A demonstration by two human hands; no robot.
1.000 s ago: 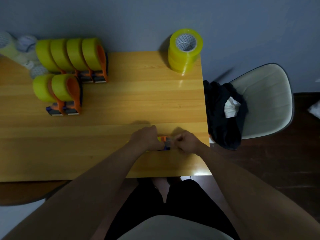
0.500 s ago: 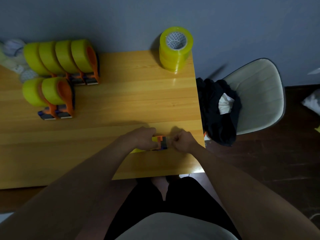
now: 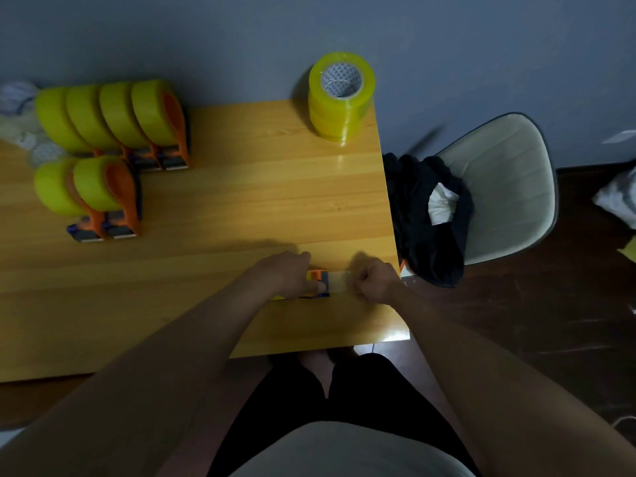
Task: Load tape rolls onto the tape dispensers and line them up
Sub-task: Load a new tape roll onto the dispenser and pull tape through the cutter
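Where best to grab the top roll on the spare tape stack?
Likely from above. The top roll lies flat on the stack at the table's far right corner, core up: span its outer rim, or hook fingers into the open core. The wall behind blocks a rear approach.

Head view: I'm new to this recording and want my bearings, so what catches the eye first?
The yellow loaded dispensers at the table's far left, four behind and two in front. Next, the stack of tape rolls at the far right corner. Near the front edge, the left hand holds a dispenser while the right hand pinches its tape strip.
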